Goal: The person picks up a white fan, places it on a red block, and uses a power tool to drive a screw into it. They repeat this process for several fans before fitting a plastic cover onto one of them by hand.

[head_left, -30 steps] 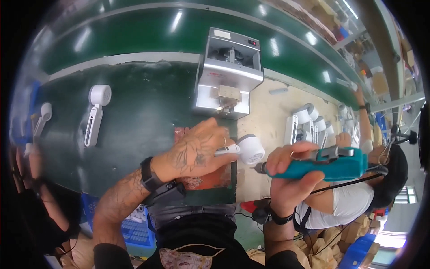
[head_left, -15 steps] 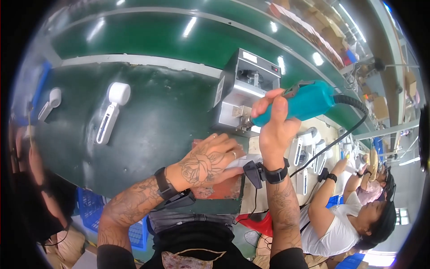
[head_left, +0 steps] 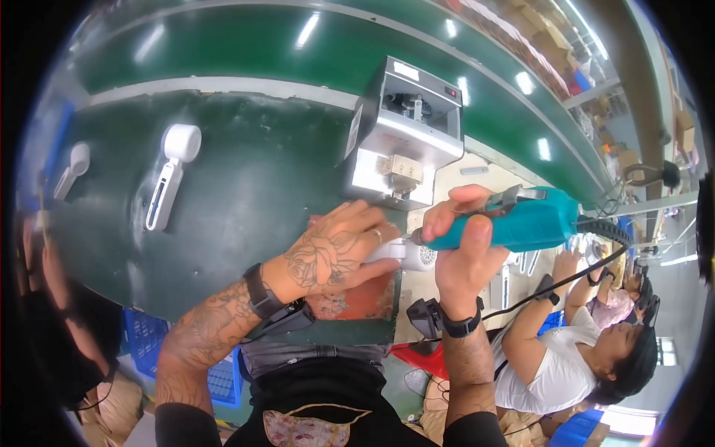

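Observation:
My left hand (head_left: 339,249) is closed around a white handheld fan (head_left: 422,258), whose round slotted head sticks out past my fingertips. Most of the fan's handle is hidden by that hand. My right hand (head_left: 468,257) grips a teal electric screwdriver (head_left: 525,221) with a black cord, held nearly level. Its tip points left and meets the fan near the neck, beside my left fingertips; I cannot tell if it sits on a screw. Under my left hand lies a worn red mat (head_left: 354,304) on the dark green table (head_left: 246,201).
A grey metal machine (head_left: 357,149) with an open front stands just beyond my hands. Two white fans (head_left: 170,175) (head_left: 74,167) lie at the left. The screwdriver's cord (head_left: 577,279) loops at the right, near a co-worker in a white shirt (head_left: 547,372). Blue crates (head_left: 145,339) stand below the table.
The screwdriver has come down from the machine's front to the fan's neck. The fan's head now shows beyond my left fingers. The whole view has shifted slightly.

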### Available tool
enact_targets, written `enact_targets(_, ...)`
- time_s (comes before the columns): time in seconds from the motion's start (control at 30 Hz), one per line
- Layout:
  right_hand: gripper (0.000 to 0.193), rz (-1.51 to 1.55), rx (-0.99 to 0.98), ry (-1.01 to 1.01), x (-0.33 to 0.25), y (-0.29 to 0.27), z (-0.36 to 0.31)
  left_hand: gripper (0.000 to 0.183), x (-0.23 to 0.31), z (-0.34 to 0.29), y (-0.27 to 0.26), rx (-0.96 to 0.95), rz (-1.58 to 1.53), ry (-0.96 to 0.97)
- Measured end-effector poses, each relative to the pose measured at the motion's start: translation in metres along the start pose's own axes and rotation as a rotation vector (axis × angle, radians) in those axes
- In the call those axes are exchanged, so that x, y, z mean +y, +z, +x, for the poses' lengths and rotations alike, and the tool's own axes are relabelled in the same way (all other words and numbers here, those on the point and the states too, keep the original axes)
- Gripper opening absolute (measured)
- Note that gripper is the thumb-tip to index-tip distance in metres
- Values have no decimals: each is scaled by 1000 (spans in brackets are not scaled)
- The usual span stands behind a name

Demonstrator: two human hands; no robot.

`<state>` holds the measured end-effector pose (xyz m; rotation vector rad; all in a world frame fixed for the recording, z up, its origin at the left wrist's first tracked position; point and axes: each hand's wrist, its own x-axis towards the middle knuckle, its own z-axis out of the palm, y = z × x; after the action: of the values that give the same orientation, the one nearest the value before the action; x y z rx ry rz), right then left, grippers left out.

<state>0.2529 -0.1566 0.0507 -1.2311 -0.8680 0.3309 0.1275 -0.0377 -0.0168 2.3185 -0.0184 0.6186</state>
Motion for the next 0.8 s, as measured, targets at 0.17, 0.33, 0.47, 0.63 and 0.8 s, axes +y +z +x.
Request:
enact_targets(0.17,60,4,-1,16,3,-2,-3,38,1,0,-2,-27,-20,-18)
enact_targets(0.33,53,4,-3,47,12,-4,-7,39,2,0,-2,-35,-17,-15)
enact_targets(0.47,46,55,-17,38,15,-3,-7,39,1,0,-1,-46,26,-32)
enact_targets(0.63,37,85,-51,37,20,-5,-6,38,3,2,0,-41,72,-29)
enact_targets(0.8,40,74,-33,58,21,-3,-7,38,1,1,1,-31,88,-14)
